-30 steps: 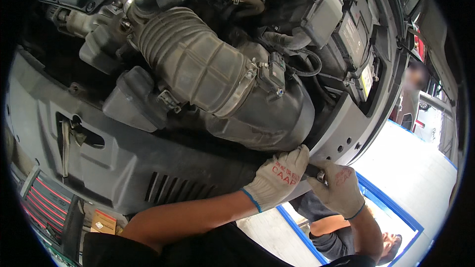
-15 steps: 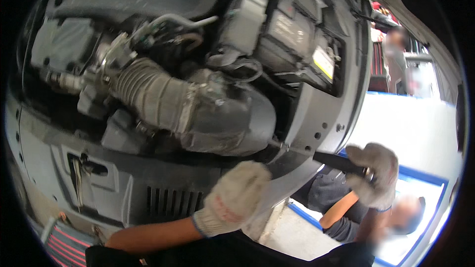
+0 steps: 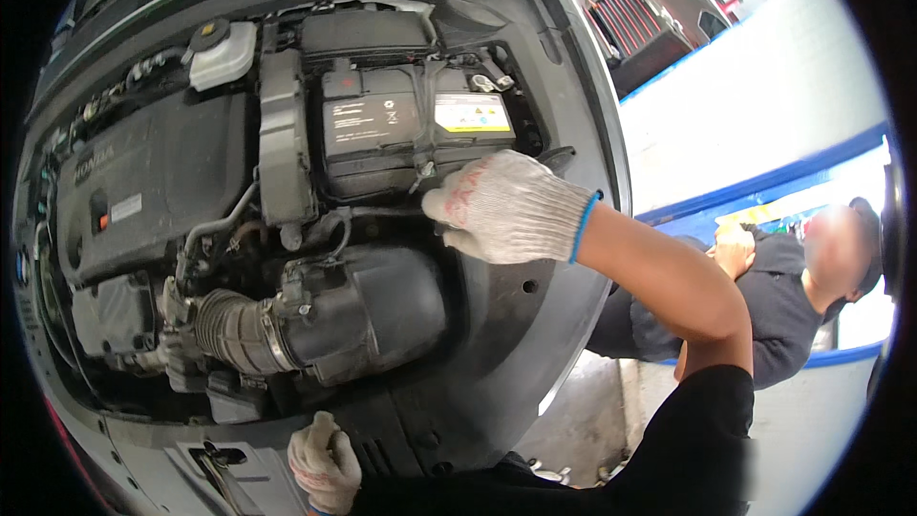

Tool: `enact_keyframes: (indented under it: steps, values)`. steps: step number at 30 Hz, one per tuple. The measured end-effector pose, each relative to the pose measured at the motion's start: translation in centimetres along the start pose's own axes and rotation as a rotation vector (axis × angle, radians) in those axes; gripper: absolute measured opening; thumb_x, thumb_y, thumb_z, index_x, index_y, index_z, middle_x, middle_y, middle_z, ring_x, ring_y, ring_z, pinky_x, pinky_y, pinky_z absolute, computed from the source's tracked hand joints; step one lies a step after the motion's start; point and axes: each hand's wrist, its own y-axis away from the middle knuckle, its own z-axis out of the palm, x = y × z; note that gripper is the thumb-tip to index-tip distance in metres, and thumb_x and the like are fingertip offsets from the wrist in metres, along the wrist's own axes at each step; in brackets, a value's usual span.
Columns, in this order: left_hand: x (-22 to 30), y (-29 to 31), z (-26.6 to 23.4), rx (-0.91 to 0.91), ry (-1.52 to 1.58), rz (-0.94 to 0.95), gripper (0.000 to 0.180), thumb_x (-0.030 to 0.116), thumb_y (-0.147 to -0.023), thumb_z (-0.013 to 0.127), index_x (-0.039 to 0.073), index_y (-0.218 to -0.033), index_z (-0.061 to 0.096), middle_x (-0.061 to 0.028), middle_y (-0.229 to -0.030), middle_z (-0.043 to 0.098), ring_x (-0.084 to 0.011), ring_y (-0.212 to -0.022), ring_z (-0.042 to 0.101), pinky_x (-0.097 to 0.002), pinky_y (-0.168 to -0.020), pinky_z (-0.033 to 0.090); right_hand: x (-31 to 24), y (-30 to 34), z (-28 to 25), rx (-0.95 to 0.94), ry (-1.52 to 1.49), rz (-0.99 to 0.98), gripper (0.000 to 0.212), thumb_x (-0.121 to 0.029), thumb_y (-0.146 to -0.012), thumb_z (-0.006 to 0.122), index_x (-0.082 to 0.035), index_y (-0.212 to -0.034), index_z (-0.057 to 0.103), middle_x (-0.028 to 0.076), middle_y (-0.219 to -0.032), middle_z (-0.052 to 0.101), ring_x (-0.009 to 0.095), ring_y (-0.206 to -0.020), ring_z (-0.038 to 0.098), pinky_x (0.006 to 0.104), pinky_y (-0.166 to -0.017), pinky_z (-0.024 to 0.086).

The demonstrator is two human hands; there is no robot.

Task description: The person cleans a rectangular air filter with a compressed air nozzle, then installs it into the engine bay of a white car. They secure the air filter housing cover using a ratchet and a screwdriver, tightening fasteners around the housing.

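My right hand (image 3: 511,210), in a white knit glove with a blue cuff, is closed beside the near edge of the car battery (image 3: 373,124). A dark end of a black-handled tool (image 3: 559,161) shows behind its knuckles; the rest is hidden by the glove. The fingertips are near the bolt of the battery's hold-down bar (image 3: 426,172). Low at the front panel, my gloved left hand (image 3: 325,466) has its fingers folded and one digit pointing up. Whatever it may hold is hidden. Between the hands lies the black air intake box (image 3: 377,311) with its ribbed hose (image 3: 234,330).
A dark engine cover (image 3: 158,172) and a white fluid reservoir (image 3: 223,55) lie farther left. On the right, another person (image 3: 764,296) in dark clothes stands with hands together. A tool cabinet (image 3: 640,24) with red-edged drawers stands at the far right.
My right hand has moved from outside the fender, with the black-handled tool in it, over to the battery. My left hand now appears lower and farther left; the view has shifted too.
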Motion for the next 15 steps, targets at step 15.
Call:
enact_keyframes:
  steps: [15]
  values:
    - [-0.3, -0.1, 0.9, -0.024, -0.155, 0.064, 0.050, -0.008, -0.083, 0.067, 0.003, -0.131, 0.062, -0.0120, -0.096, 0.067, -0.0314, -0.081, 0.062, -0.0465, -0.074, 0.052, 2.3, -1.7, 5.4, 0.151, -0.070, -0.109, 0.021, -0.026, -0.088, 0.070, -0.006, -0.094, 0.068, 0.014, -0.085, 0.073, 0.035, -0.086, 0.073, 0.0486, -0.074, 0.060]
